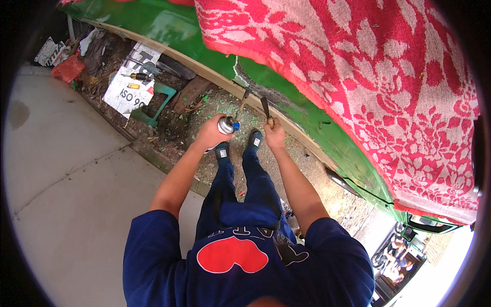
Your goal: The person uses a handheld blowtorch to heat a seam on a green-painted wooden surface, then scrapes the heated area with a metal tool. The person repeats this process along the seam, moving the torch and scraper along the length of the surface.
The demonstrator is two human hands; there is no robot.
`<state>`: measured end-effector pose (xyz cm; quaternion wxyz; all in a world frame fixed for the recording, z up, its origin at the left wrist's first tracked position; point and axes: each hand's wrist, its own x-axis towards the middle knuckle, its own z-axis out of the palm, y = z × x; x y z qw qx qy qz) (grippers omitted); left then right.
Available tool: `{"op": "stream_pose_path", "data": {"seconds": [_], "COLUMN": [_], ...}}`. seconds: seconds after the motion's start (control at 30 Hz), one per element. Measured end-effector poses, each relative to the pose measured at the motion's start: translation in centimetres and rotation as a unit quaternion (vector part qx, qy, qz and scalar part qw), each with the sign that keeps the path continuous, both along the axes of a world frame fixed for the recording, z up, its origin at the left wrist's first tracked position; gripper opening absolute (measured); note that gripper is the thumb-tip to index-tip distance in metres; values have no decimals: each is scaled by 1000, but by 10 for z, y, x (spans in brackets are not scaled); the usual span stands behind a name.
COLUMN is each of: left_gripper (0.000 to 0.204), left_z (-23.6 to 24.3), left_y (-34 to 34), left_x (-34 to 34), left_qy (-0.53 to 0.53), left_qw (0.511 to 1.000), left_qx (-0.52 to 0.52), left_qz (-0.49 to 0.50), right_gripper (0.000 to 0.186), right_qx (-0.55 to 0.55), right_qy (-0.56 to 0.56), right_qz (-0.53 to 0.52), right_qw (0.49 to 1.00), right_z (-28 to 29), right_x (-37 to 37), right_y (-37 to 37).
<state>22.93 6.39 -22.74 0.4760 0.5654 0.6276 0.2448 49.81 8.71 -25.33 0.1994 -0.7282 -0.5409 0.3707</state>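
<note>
My left hand (210, 134) is closed around a blowtorch (225, 126), a silvery gas can with a blue knob and a thin nozzle pointing away from me toward a green vehicle panel (189, 38). I cannot see any flame. In my right hand (276, 134) is a scraper (265, 107) with a dark, flared blade, its short handle mostly hidden by my fingers. The blade tip lies just in front of the panel's lower edge; contact cannot be made out. Past the tools, a patch of the panel shows chipped, greyish paint. A red and pink floral towel (327, 61) drapes over the vehicle.
Green paint chips litter the dirt around my feet. To the left lie a white printed board (128, 94), a yellow and black screwdriver (137, 77), a green plastic frame (162, 102) and a red bag (68, 68). Concrete paving (76, 163) adjoins the dirt. People sit at the lower right.
</note>
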Motion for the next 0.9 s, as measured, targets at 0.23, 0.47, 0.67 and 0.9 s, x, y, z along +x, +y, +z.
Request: {"op": "stream_pose_path", "data": {"seconds": [0.23, 0.47, 0.67, 0.9], "left_gripper": [76, 77, 78, 74], "left_z": [-17, -30, -42, -33], "left_y": [-6, -13, -25, -31], "left_x": [3, 12, 24, 35], "left_qy": [25, 9, 0, -21], "left_qw": [999, 999, 998, 994], "left_qx": [22, 32, 40, 28], "left_qz": [-14, 13, 54, 100], "right_gripper": [18, 13, 9, 9], "right_qx": [50, 77, 75, 118], "right_qy": [5, 54, 92, 90], "right_qz": [-78, -98, -120, -58], "right_qw": [996, 991, 986, 987], "right_z": [-11, -30, -25, -32], "right_x": [-43, -31, -38, -26], "right_y": [-10, -12, -13, -10]}}
